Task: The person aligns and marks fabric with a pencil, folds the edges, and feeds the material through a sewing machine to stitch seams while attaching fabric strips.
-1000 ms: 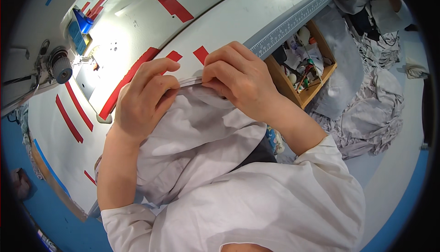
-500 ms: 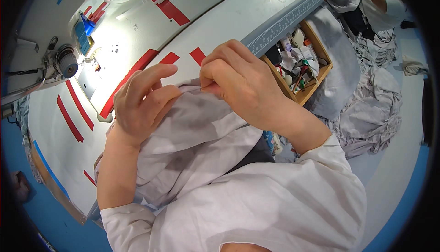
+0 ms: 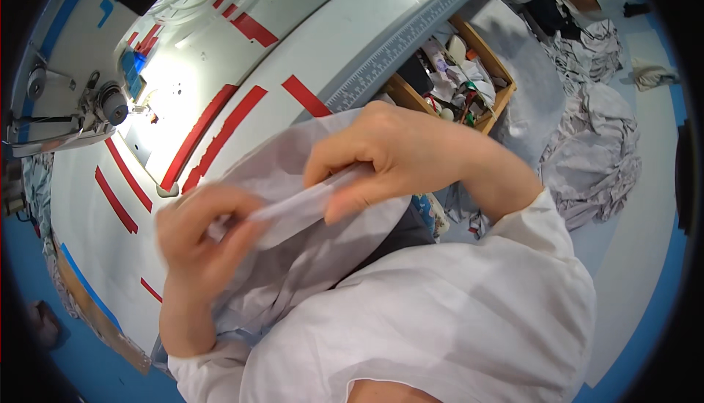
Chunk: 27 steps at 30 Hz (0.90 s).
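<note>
Pinching a folded pale-grey fabric strip (image 3: 299,214), bare right hand (image 3: 403,152) and blurred bare left hand (image 3: 207,228) have shifted toward the white-shirted torso (image 3: 447,293), leaving the strip spanned between them.

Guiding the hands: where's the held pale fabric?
In the head view, the pale fabric is near centre, held between the left hand and right hand, right of the sewing machine.

No wording can be read. A measuring scale w/ fine grad. marks is borne by the grey ruler strip (image 3: 402,49) set along the edge of the worktable (image 3: 312,55), beyond the R hand (image 3: 400,146) & extended off to its far right; figs. too small to be read.
</note>
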Available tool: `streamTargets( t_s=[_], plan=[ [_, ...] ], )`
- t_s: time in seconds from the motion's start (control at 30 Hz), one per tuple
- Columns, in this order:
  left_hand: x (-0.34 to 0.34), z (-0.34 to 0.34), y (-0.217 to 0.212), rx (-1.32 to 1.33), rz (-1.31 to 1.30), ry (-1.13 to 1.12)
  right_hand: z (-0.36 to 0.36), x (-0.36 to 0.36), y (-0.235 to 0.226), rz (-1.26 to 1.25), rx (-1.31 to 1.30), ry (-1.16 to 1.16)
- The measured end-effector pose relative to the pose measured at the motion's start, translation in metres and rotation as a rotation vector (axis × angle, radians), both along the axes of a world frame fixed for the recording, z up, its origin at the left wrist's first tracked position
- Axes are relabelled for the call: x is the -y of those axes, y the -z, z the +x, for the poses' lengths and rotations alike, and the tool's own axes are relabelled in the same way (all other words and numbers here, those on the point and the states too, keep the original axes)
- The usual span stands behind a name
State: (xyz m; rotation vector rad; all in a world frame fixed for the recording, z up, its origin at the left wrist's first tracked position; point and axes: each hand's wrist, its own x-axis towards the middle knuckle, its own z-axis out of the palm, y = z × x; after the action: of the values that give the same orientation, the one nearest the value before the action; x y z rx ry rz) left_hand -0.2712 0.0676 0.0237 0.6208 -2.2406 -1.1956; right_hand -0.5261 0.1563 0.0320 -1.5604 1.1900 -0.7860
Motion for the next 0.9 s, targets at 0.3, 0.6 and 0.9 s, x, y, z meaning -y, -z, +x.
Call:
streamTargets(
  t_s=[0.3,0.6,0.9],
  plan=[
    [-0.039,0.163,-0.078,-0.019,-0.005,-0.608,-0.040,0.009,-0.031,-0.309,0.085,-0.165],
    [-0.001,0.168,0.001,0.152,0.216,-0.709,-0.010,0.039,0.027,-0.270,0.137,0.235],
    [0.019,0.130,0.014,0.229,0.106,-0.767,-0.028,0.011,0.015,-0.223,0.251,0.525]
  ],
)
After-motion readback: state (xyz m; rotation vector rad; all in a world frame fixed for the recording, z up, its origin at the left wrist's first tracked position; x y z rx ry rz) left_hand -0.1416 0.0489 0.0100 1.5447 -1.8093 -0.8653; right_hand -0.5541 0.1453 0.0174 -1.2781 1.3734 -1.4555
